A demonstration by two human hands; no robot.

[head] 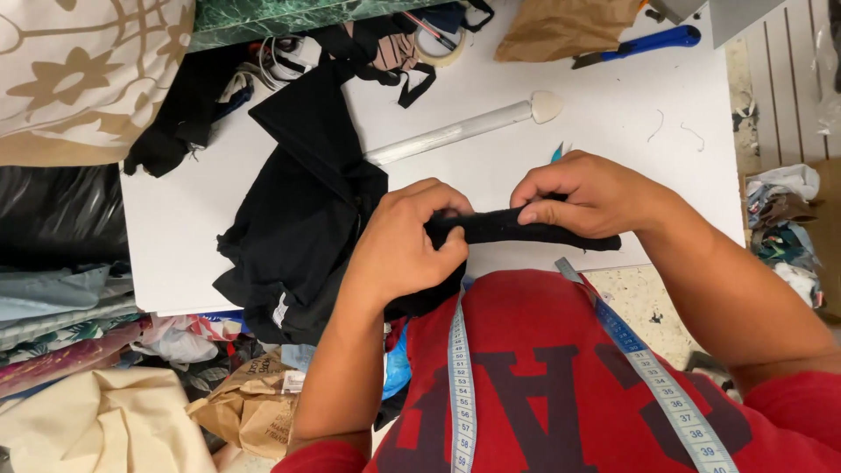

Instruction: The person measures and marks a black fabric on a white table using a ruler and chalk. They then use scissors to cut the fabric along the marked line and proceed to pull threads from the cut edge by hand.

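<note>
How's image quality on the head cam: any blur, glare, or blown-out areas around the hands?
Head view: light is even and soft, shadows faint. The white table is bright, near blown out, and the black cloth strip held between left hand and right hand loses fold detail. Hands look sharp, no motion blur. Slight wide-angle bending at the edges.

A white table fills the middle of the view. Behind it there is a green marble-like surface. On the left lie stacks of folded fabric and a beige flowered cloth. The floor is pale and speckled.
</note>
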